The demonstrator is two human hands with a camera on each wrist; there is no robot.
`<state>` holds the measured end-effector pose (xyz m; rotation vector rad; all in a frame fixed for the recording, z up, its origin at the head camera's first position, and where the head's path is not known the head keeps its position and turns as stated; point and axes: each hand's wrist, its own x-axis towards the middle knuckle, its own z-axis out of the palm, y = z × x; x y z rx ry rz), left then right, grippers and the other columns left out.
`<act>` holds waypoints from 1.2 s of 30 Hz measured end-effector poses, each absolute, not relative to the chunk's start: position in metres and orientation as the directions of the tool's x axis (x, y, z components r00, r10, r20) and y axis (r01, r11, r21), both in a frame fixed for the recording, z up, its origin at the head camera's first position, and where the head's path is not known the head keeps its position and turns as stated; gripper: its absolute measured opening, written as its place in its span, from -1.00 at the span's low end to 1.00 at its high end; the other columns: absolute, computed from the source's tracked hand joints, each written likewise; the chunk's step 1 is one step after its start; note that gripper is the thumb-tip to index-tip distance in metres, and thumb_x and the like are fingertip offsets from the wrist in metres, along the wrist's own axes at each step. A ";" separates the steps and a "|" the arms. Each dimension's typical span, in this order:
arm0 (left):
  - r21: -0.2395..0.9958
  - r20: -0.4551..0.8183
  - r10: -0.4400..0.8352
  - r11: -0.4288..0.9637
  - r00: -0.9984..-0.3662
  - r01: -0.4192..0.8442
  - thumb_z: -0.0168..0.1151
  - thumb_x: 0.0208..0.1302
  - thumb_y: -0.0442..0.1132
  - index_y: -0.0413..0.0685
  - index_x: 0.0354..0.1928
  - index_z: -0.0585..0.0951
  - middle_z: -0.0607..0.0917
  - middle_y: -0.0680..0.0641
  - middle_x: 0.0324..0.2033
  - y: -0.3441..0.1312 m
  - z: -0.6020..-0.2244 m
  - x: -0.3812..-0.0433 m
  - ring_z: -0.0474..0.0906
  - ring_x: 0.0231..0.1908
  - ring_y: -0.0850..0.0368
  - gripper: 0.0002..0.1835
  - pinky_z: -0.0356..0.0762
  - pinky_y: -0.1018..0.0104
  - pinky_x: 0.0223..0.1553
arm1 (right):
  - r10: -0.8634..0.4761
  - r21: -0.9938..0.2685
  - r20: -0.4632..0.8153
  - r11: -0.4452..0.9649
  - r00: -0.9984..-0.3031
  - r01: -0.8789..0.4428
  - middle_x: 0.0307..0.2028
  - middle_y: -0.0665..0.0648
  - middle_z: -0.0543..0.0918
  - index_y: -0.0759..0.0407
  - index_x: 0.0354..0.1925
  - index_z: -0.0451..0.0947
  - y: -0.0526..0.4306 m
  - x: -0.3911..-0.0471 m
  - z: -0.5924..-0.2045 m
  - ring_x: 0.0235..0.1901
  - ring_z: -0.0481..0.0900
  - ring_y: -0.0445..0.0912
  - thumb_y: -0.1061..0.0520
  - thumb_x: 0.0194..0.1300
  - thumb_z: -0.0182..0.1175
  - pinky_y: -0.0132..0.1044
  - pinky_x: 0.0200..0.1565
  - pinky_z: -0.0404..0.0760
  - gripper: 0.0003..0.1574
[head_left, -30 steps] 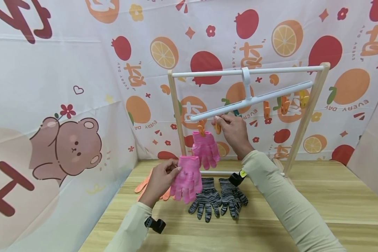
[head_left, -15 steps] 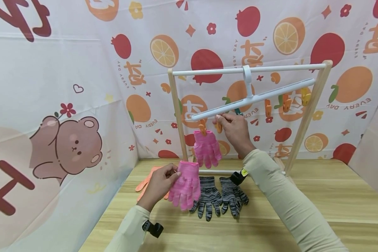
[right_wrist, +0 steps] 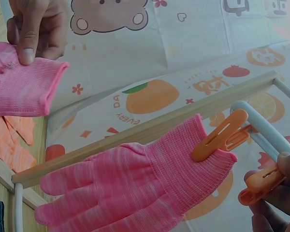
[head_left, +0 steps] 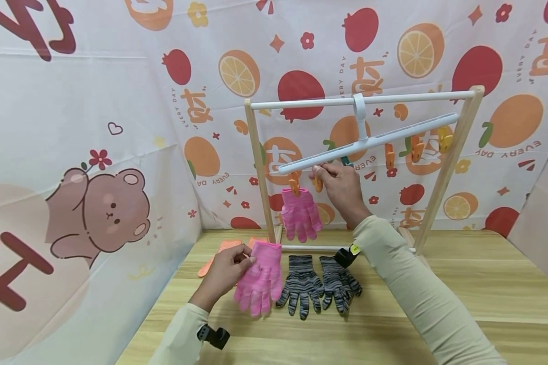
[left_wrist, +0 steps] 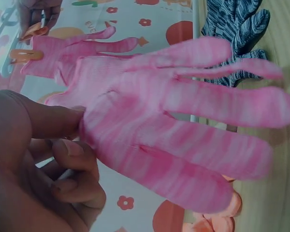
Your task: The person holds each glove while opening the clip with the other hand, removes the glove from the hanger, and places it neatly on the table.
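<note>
My left hand (head_left: 228,268) pinches a pink knit glove (head_left: 261,281) near its cuff; in the left wrist view its fingers hang out over the table. My right hand (head_left: 344,187) grips an orange clothespin (right_wrist: 266,181) just under the white hanger (head_left: 363,144). Beside it, a second pink glove (head_left: 300,215) hangs by its cuff from another orange clothespin (right_wrist: 220,137) at the hanger's lower left end. The hanger tilts down to the left. Whether the clothespin in my right hand has its mouth apart cannot be told.
A wooden rack with a white top bar (head_left: 301,104) carries the hanger. More orange clothespins (head_left: 389,156) and a yellow one (head_left: 445,139) hang on the right. Two grey-black striped gloves (head_left: 301,286) and orange gloves (head_left: 228,246) lie on the wooden table (head_left: 347,342).
My left hand has moved down and to the left with the pink glove, away from the hanging one. My right hand stays at the clothespin under the hanger.
</note>
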<state>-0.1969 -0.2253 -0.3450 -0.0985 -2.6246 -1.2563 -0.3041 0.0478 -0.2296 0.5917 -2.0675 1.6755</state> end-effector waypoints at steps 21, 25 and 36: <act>0.820 0.058 -0.140 0.572 -0.988 -0.033 0.29 0.30 -0.38 -0.16 -0.34 0.62 0.53 -0.01 -0.55 -0.247 -0.379 -0.195 0.40 -0.58 0.17 -0.94 0.38 0.32 -0.55 | -0.069 -0.807 0.557 0.191 -0.828 -0.559 -0.13 0.07 0.72 0.18 -0.08 0.78 0.049 -0.306 -0.230 -0.16 0.49 -0.05 -0.01 0.49 0.23 -0.20 -0.28 0.44 -0.67; 0.803 0.048 -0.132 0.595 -0.990 -0.041 0.30 0.27 -0.39 -0.17 -0.35 0.62 0.56 -0.06 -0.52 -0.247 -0.386 -0.194 0.42 -0.55 0.17 -0.95 0.40 0.32 -0.53 | -0.069 -0.814 0.547 0.191 -0.834 -0.549 -0.13 0.08 0.73 0.18 -0.03 0.77 0.049 -0.305 -0.230 -0.15 0.50 -0.05 -0.01 0.48 0.24 -0.20 -0.24 0.47 -0.67; 0.772 -0.079 -0.073 0.627 -0.994 -0.107 0.29 0.32 -0.37 -0.19 -0.31 0.65 0.53 -0.04 -0.49 -0.246 -0.396 -0.185 0.40 -0.51 0.13 -0.96 0.39 0.28 -0.49 | -0.140 -0.818 0.520 0.203 -0.843 -0.538 -0.17 0.12 0.76 0.16 0.11 0.70 0.050 -0.306 -0.231 -0.23 0.52 0.02 -0.03 0.48 0.24 -0.24 -0.33 0.43 -0.61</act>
